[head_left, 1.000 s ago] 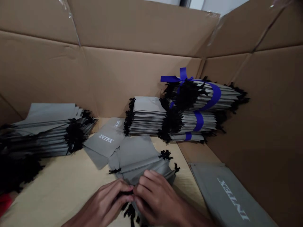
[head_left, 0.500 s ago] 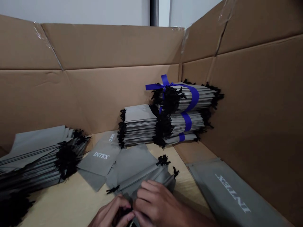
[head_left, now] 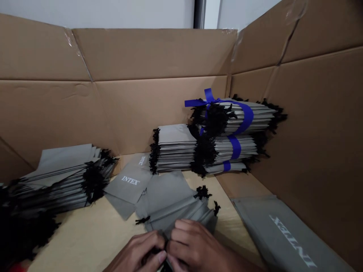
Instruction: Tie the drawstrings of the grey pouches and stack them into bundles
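My left hand [head_left: 144, 249] and my right hand [head_left: 194, 245] meet at the bottom centre, thumbs and fingers pinched close together. Between them is a bit of black drawstring cord [head_left: 166, 267], mostly covered by the fingers. Just beyond the knuckles lies a small loose pile of grey fabric drawstring pouches [head_left: 177, 211], with knotted black cord ends [head_left: 202, 192] at its corners. Behind it to the left, a flat grey pouch [head_left: 124, 183] shows white INTEX lettering.
A leaning stack of grey pouches [head_left: 62, 177] stands at left. Bundles tied with blue ribbon [head_left: 235, 147] are piled in the far right corner beside an untied stack [head_left: 176, 151]. A larger INTEX sheet [head_left: 283, 230] lies at right. Tall cardboard walls [head_left: 159, 109] enclose the surface.
The camera has turned slightly left, so everything sits further right in view. Both hands stay together, and the left fingers have closed in nearer the right hand.
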Tool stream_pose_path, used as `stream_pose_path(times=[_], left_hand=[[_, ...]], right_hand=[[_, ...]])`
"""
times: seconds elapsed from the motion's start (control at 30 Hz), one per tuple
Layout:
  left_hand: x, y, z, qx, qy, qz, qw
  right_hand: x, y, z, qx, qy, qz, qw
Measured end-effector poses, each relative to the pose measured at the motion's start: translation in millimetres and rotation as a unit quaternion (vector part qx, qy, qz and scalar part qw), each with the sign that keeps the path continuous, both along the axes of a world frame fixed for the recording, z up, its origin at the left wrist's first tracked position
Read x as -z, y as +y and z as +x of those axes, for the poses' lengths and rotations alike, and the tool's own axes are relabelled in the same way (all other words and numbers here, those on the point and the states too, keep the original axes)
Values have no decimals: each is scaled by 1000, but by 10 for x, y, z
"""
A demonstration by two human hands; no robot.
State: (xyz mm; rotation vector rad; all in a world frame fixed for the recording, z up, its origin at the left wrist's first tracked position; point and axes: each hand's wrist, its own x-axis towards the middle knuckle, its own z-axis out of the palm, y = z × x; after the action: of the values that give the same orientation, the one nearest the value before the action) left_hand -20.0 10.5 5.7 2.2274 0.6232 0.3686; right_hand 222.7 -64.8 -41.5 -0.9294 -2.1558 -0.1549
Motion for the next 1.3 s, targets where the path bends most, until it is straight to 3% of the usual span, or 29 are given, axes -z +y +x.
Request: stream_pose_path(times=[0.13,0.4,0.67,0.8,0.93,1.03,1.1,1.2,1.3], left_hand=[[21,10,2,21,11,29,999],[50,61,-1,-7,-4,15,1000],[148,77,-4,-54,-52,62,995],[166,66,-27,-40,-104,30,993],[138,42,-9,-124,-162,2,979],[95,41,40,-178,-201,49,962],[73,49,57,-181,-216,91,955],[47,50,28,-145,-228,159,950],[-6,-15,-19,-64,-244,243,937]], right_hand=[[-65,-69,-6,-9,16,-18,1000],[-227,-54,1,-8,14,-30,999],[-363,-34,282,39,-35,-46,998],[-471,-80,434,17,-17,-137,990],[-518,-140,485,14,14,-218,976],[-518,-155,479,18,25,-247,968],[-514,-136,471,15,32,-248,968],[-505,-84,468,16,33,-235,971],[-497,-45,478,20,33,-226,973]])
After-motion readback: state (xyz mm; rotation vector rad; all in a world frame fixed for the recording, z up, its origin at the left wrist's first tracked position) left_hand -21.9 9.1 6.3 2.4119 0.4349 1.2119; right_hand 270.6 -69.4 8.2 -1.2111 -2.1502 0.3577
